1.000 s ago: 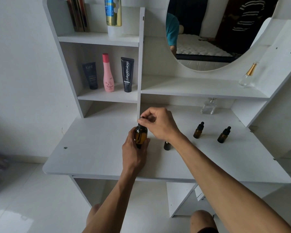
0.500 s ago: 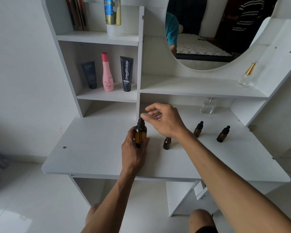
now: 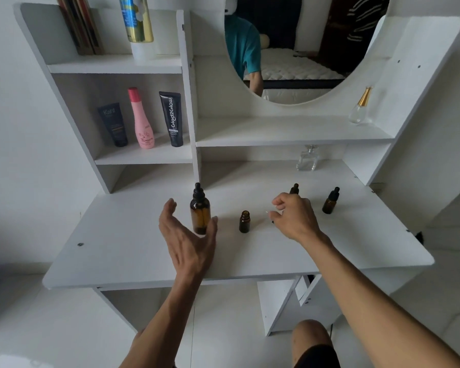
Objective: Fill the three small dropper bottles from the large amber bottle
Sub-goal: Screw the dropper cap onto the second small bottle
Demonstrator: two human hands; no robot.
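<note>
The large amber bottle (image 3: 200,212) stands upright on the white desk (image 3: 133,235) with its black dropper cap on. My left hand (image 3: 187,235) is spread around it, palm toward the bottle, and does not grip it. To the right stands a small amber bottle (image 3: 244,221) with no cap. My right hand (image 3: 292,217) hovers low beside it, fingers loosely curled over a small dropper (image 3: 271,220) lying on the desk. A second small capped bottle (image 3: 294,188) shows just behind that hand. The third capped bottle (image 3: 330,200) is farther right.
A clear glass perfume bottle (image 3: 307,160) stands at the back of the desk under the shelf. Another glass bottle with a gold neck (image 3: 360,107) is on the shelf above. Tubes and a pink bottle (image 3: 142,120) fill the left cubby. An oval mirror (image 3: 290,49) is behind.
My left hand has let go of the large bottle and spread apart. My right hand left the large bottle's cap and moved right and down, past the uncapped small bottle.
</note>
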